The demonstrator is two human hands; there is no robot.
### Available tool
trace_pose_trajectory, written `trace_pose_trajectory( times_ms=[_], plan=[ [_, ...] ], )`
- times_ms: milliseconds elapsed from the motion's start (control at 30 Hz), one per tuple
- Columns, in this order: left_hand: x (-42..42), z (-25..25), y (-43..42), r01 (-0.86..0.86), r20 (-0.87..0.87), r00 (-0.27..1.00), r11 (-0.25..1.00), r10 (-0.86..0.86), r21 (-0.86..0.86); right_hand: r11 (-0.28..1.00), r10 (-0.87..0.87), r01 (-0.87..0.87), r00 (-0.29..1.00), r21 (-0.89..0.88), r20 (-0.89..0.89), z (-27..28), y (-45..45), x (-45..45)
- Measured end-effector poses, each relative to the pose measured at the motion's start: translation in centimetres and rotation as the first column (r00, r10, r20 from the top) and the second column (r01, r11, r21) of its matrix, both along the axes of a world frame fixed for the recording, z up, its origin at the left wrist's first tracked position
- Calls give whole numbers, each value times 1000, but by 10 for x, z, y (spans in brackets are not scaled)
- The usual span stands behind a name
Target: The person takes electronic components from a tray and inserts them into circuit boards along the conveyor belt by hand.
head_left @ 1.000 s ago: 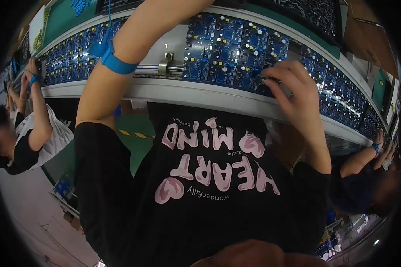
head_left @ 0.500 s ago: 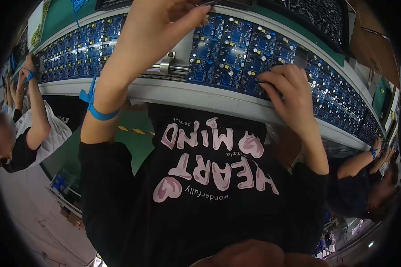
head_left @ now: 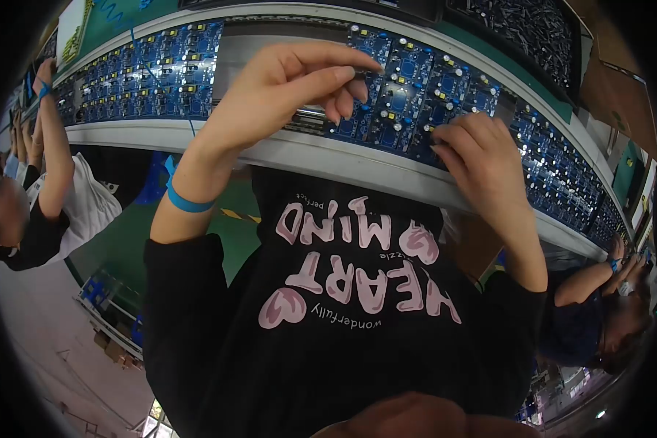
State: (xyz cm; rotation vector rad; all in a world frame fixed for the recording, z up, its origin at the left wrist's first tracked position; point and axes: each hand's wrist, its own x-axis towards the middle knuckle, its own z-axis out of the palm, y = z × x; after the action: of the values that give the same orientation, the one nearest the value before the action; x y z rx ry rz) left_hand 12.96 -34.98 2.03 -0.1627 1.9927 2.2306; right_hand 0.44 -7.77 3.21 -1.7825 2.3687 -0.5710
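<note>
A panel of blue circuit boards lies on the rail line in front of me, dotted with white and yellow parts. My left hand hovers over the panel's left end, index finger reaching forward and thumb close to the curled fingers. Whatever it pinches, if anything, is hidden. At the panel's near right side, my right hand has thumb and index finger pinched together at the board's surface. A small dark component appears to sit at those fingertips. A blue strap circles my left wrist.
More blue board panels lie along the line, at left and right. A black tray of many small dark parts stands beyond the line. A white rail runs along the near side. Co-workers' arms show at both sides.
My left hand has come back from the far edge near the tray to above the panel. My right hand stays at the board, its fingertips slightly shifted. The view has moved a little.
</note>
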Motion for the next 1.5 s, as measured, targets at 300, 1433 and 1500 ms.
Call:
trace_pose_trajectory(
  times_ms=[300,1433,1500],
  plan=[
    [13,0,7,-41,-5,999,997,41,-60,955,31,-113,957,-273,-289,14,-69,-63],
    [11,-11,25,-264,-403,828,364,-389,-893,942,-36,323,363,-89,931,-6,-9,-64],
    [10,-12,25,-254,-389,833,353,-394,-901,942,-27,323,343,-91,939,-7,-9,-64]
  ],
)
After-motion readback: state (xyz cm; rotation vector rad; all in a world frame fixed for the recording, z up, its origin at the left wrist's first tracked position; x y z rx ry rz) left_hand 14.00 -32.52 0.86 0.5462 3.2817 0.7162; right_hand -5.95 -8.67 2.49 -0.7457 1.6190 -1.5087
